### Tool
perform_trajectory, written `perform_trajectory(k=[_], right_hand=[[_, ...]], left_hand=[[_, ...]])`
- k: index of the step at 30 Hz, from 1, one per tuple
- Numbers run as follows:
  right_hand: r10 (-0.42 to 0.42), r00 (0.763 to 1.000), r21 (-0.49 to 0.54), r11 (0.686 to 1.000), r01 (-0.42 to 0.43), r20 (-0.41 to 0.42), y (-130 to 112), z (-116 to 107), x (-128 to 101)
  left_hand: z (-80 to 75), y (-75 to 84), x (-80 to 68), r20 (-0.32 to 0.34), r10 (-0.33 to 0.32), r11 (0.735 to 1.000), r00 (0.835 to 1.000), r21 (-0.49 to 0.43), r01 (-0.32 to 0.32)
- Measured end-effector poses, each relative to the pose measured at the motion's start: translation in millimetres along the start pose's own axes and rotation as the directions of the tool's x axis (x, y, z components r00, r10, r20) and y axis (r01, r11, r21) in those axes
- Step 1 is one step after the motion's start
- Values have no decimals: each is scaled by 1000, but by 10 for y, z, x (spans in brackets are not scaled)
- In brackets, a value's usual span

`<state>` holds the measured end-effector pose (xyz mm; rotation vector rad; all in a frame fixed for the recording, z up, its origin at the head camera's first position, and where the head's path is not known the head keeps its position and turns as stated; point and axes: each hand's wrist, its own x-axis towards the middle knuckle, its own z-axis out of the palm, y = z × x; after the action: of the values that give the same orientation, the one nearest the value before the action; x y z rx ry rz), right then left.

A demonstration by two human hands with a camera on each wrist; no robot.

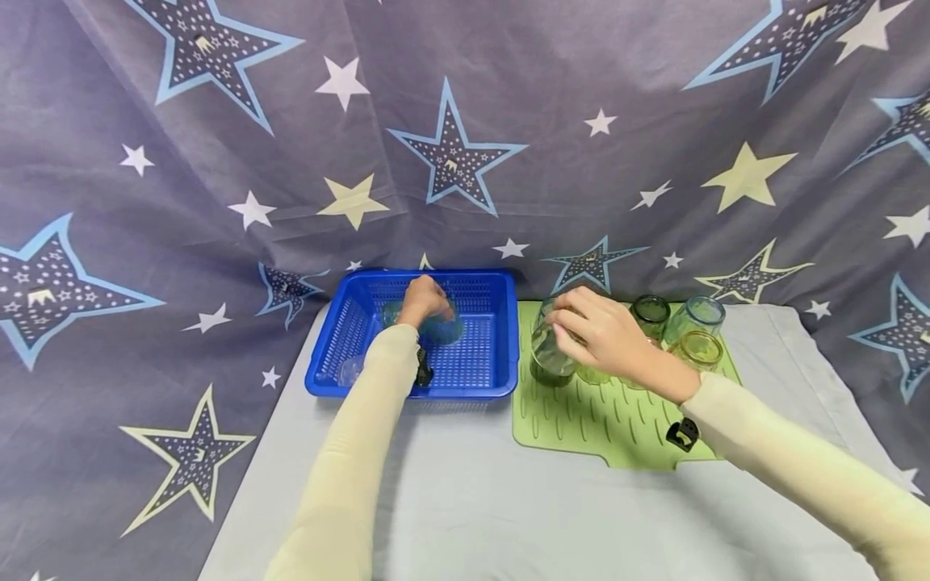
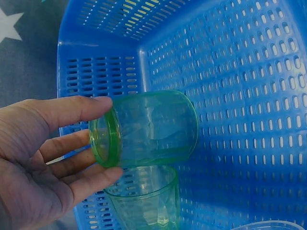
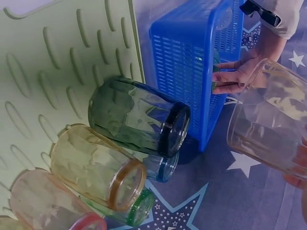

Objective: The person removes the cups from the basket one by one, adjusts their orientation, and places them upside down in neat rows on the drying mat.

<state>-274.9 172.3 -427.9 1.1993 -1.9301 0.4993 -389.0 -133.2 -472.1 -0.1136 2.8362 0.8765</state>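
Gripping a green glass [image 2: 146, 129] inside the blue basket [image 1: 479, 367], left hand [image 1: 424, 300]; right hand [image 1: 606, 335] clasps a clear glass [image 1: 546, 349].

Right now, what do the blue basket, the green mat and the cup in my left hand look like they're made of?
The blue basket looks like moulded plastic: glossy, with rows of punched slots. The green mat seems soft silicone or rubber, matte with raised ribs. The green cup in the left hand is see-through and tinted; glass or clear plastic, hard to tell.
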Motion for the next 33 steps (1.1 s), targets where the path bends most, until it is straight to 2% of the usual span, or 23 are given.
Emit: perform_trajectory(k=[8,15,23,33], right_hand=[[-33,999,15,999,32,20,-43,53,-65],[-14,997,42,999,11,76,-79,71,-141],[-21,994,59,998,14,111,-105,98,-210],[-12,979,66,998,-1,202,-155,133,-336]], left_hand=[[4,-14,-1,4,-25,1000,1000,2,25],[6,-33,-6,22,-7,1000,1000,-2,7],[13,-40,76,42,-38,999,998,-11,39],[16,-40,23,11,-6,1000,1000,-6,6]])
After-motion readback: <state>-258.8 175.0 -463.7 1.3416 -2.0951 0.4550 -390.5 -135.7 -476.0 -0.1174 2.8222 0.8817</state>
